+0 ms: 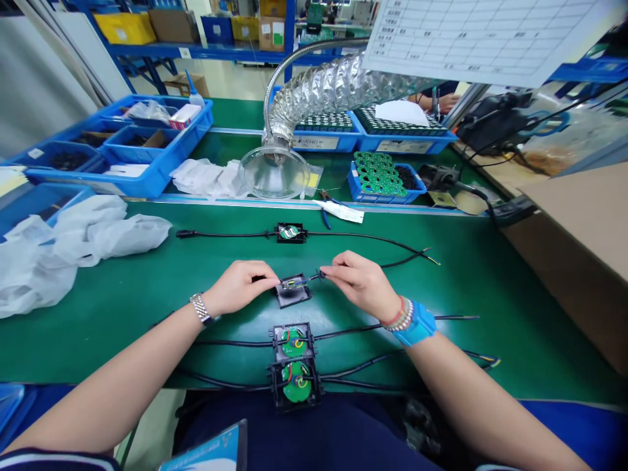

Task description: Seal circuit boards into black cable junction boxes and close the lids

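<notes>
Near the middle of the bench, a small open black plastic box (293,299) lies between my hands. A small circuit board (294,283) with thin wires appears tilted over it. My left hand (241,286) is closed in a pinch at the board's left edge. On the other side, the closed fingertips of my right hand (360,282) grip a black cable (316,276) by its collar, where its wires run toward the board. Closer to my body sit two black boxes side by side, each with a round green circuit board (297,381) and black cables.
Beyond my hands lies another cabled box (290,233). Blue-handled pliers (326,210) rest behind it, near a blue basket (387,196) of green boards. A fume extractor hood (273,173) hangs low. White bags (88,242) and a blue parts tray (161,173) occupy the left.
</notes>
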Motion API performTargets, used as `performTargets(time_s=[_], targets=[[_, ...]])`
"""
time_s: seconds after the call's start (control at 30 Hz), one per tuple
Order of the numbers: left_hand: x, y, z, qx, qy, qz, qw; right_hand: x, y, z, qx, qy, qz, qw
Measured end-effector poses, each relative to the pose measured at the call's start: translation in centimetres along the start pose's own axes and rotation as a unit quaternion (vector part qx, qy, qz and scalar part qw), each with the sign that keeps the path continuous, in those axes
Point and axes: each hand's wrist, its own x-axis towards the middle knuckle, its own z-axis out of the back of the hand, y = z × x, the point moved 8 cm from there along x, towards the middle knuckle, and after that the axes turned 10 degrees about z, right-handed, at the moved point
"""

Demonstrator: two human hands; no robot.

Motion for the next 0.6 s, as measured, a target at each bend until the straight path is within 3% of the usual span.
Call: performTargets(time_s=[0.07,0.23,0.43,0.6], targets=[[-0.2,-1.3,-0.3,0.123,-0.053,-0.044,0.99,0.3,2.1,0.4,-0.083,0.036,0.042,0.995],[-0.4,-3.2,-2.5,0.355,-0.137,-0.136,0.915,0.4,5.9,-0.8,-0.175,0.103,0.1,0.974],[-0.2,-2.8,-3.8,0.384,-0.129,-0.162,0.9,-0.1,6.6,-3.1,-0.17,0.132,0.104,0.971],[-1.5,-2.6,-4.3,0.353,-0.049,-0.212,0.91,-0.7,5.9,-3.8,-0.148,0.153,0.066,0.975]])
